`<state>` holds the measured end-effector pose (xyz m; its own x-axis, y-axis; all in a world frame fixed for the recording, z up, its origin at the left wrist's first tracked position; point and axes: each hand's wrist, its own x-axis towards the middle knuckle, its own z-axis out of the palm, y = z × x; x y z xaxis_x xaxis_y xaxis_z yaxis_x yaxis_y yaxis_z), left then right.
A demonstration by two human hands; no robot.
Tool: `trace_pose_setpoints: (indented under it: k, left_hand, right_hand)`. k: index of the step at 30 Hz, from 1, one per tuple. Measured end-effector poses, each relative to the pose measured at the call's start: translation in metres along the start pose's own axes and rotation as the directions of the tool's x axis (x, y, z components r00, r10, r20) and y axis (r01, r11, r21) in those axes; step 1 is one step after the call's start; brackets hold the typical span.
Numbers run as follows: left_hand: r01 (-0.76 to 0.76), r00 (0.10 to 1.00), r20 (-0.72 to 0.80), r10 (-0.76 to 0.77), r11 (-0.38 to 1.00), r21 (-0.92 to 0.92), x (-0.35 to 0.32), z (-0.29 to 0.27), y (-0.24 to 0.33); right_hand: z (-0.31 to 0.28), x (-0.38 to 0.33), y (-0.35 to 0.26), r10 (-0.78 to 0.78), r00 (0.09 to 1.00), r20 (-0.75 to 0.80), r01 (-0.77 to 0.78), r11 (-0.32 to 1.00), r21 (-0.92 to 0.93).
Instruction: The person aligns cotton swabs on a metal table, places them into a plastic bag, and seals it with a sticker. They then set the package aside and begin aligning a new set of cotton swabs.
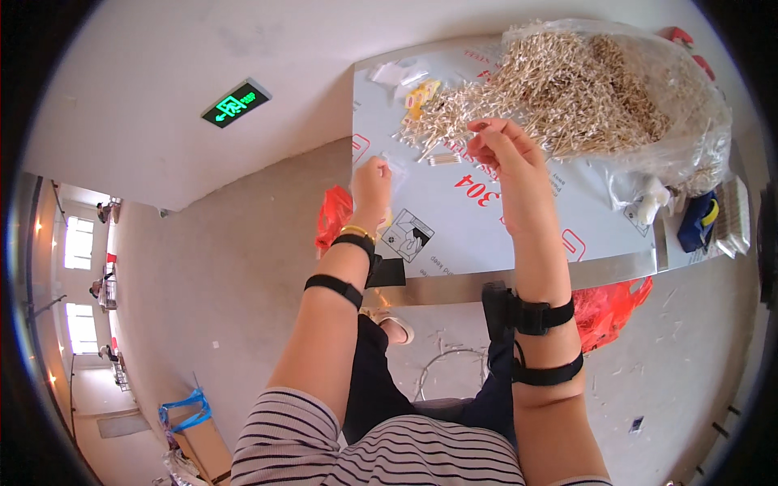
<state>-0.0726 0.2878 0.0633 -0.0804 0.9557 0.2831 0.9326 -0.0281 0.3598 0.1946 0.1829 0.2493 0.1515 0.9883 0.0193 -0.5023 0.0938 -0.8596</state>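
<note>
My left hand [372, 186] is closed at the table's left side, its fingertips pinching a small clear plastic bag [395, 172]. My right hand [509, 150] hovers at the near edge of a large heap of cotton swabs [567, 89]. Its fingers are curled in toward the thumb; whatever they may hold is too small to make out. Between the hands, a short row of cotton swabs [444, 159] lies side by side on the metal-topped table [454, 235]. Loose swabs spread leftward from the heap.
A big clear sack [697, 121] wraps the heap's right side. Yellow packets [421, 97] and clear bags [397, 73] lie at the far left. A blue pouch [697, 223] sits at the right. Red plastic bags [334, 212] hang by the left edge and below the table.
</note>
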Motion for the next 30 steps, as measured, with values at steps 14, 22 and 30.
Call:
trace_pose_setpoints:
  k: [14,22,30]
  left_hand:
    - [-0.715,0.616,-0.36,0.701,0.689,0.119,-0.077,-0.211,0.075]
    - [-0.761,0.557,-0.267,0.786,0.612,0.216,-0.114,-0.248,0.069]
    - [-0.51,0.851,-0.259,0.457,0.836,-0.204,-0.147,-0.266,0.087]
  right_hand:
    - [0.042,-0.03,0.049,0.377,0.875,0.305,-0.249,0.889,-0.385]
    - [0.051,-0.044,0.054,0.407,0.814,0.415,-0.314,0.908,-0.276]
    - [0.053,-0.055,0.062,0.241,0.795,0.557,-0.125,0.963,-0.238]
